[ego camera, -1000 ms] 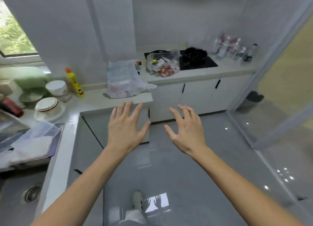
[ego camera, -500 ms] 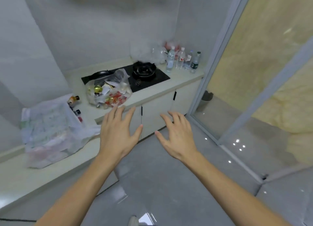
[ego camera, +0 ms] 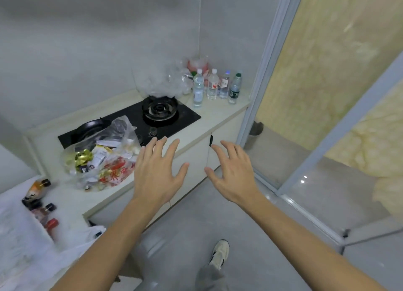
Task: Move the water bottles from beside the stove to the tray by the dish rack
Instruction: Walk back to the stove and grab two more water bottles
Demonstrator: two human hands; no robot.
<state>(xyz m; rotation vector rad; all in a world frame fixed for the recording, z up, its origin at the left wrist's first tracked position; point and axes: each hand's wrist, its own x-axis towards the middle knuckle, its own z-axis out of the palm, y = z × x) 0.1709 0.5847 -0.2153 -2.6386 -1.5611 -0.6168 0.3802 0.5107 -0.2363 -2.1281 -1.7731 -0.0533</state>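
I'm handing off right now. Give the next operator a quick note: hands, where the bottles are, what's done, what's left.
Left hand: open, empty, held out in front above the counter edge.
Right hand: open, empty, held out beside it over the floor.
Bottles: four stand upright in a row on the counter, just right of the stove, in the corner by the glass door.
Done: nothing moved; no bottle touched.
Left: reach the corner, grip the bottles, carry them all to the tray by the dish rack, which is out of view now.
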